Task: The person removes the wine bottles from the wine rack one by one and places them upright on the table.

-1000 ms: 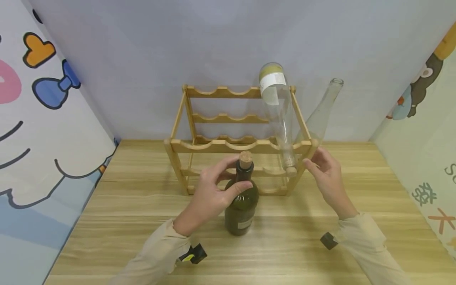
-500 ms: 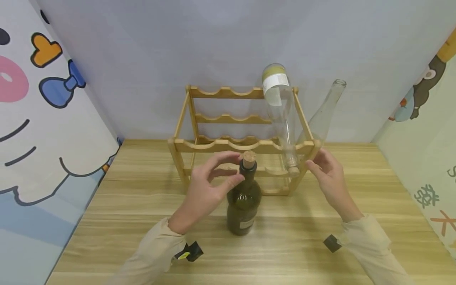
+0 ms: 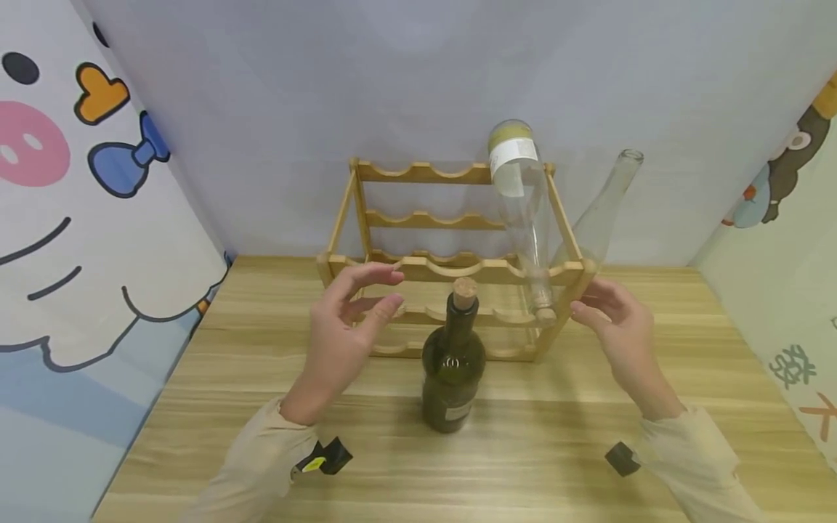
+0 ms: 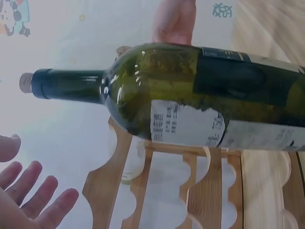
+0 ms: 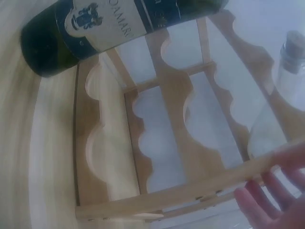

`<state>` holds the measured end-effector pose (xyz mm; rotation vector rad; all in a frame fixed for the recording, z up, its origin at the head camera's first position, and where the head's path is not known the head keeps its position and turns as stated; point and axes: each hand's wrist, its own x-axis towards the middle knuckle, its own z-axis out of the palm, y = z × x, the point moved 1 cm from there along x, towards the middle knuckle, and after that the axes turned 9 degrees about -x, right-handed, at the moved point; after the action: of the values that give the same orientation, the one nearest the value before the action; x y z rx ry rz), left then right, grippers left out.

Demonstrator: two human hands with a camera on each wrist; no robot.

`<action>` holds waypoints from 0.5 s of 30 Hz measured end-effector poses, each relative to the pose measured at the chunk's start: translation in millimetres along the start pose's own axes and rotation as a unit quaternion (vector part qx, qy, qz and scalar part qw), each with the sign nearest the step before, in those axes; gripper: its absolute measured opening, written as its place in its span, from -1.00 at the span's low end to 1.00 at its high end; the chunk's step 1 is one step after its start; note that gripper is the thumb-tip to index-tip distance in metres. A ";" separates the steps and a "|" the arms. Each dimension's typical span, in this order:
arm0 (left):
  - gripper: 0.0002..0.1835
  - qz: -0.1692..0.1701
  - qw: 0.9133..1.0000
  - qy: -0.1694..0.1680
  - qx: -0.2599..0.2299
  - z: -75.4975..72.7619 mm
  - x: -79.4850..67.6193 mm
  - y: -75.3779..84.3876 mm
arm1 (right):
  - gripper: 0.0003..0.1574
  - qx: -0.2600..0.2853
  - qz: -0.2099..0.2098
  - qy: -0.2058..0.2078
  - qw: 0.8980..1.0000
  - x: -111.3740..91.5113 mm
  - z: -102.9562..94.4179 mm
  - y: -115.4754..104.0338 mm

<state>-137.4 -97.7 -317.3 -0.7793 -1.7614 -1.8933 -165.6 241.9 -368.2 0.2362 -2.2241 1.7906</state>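
Green bottle [image 3: 453, 363] stands beside the left hand [image 3: 340, 334], fingers spread; the right hand [image 3: 623, 338] grips the rack [image 3: 418, 269].

The head view looks from above and in front of the wooden rack [image 3: 425, 272], facing forward and down, far enough back to frame it all. The left wrist view sits much closer, at the rack's front left, rolled sideways and aimed across toward its right. The right wrist view peers from the rack's front right, close and rolled too, toward its left. I see both wrist views share parts of the rack and the green bottle [image 3: 453, 367] before it.
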 end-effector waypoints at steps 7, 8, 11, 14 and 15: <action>-0.67 0.007 0.999 0.019 0.039 -16.3 -1.0 -1.7 | -0.70 0.045 -0.007 0.054 0.997 -8.7 -2.5 -13.4; -0.68 0.006 0.999 0.024 0.042 -18.3 -1.1 -1.9 | -0.71 0.052 -0.014 0.056 0.997 -9.9 -2.9 -15.9; -0.69 0.003 0.998 0.038 0.044 -23.8 -1.5 -2.5 | -0.75 0.066 -0.042 0.060 0.995 -13.4 -3.8 -24.4; -0.69 0.004 0.998 0.052 0.045 -28.3 -1.5 -3.1 | -0.76 0.072 -0.072 0.054 0.993 -16.8 -4.8 -33.7; -0.69 0.005 0.997 0.056 0.046 -29.8 -1.4 -3.4 | -0.76 0.075 -0.082 0.049 0.993 -17.9 -5.0 -36.7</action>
<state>-141.8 -127.0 -321.7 -0.6351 -1.7581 -1.7989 -137.2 237.9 -338.7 0.3417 -1.9466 1.8386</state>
